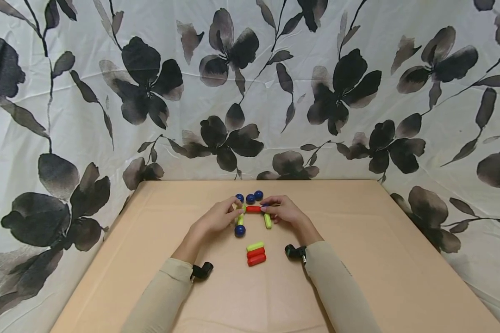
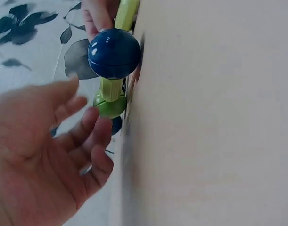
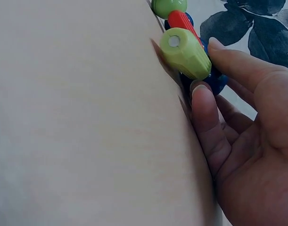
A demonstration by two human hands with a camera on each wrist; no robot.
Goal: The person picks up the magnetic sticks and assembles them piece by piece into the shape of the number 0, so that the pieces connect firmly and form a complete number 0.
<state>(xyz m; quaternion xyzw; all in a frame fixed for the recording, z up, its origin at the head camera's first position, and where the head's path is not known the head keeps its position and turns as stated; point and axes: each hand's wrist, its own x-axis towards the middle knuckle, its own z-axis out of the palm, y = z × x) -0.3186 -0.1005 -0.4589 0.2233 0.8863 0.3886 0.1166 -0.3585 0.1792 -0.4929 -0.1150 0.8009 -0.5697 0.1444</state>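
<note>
Leftmost, a pale cloth [image 1: 80, 27] printed with dark flowers hangs behind the counter [image 1: 158, 199] and runs across the whole width. A beige left sleeve [image 1: 160, 291], with a small black camera [image 1: 203, 271] at its cuff, leads up to the left hand [image 1: 218, 215]. Its fingers are relaxed and apart, pinching nothing, the tips just beside a green ball [image 2: 111, 107]; whether any of them touches it I cannot tell. From that ball a lime stick [image 1: 240, 219] runs toward the wearer and ends at a near blue ball [image 1: 240, 231]. Just past the left fingertips sits a far blue ball [image 1: 239, 197].

In the middle, a red stick [image 1: 253, 209] lies crosswise, reaching from the green ball toward the right hand's fingers. Two more blue balls [image 1: 250, 199] rest just beyond it. Nearer the wearer, well apart from the joined pieces, one lime rod [image 1: 255, 247] and two red rods [image 1: 256, 260] lie side by side (a neat little row).

Farther right, the right hand [image 1: 286, 212] holds a gripped blue ball [image 3: 218, 82] between thumb and index finger. Joined there, a second lime stick [image 1: 268, 221] points toward the wearer, its metal-tipped end free. Rightmost comes the right sleeve [image 1: 341, 286].
</note>
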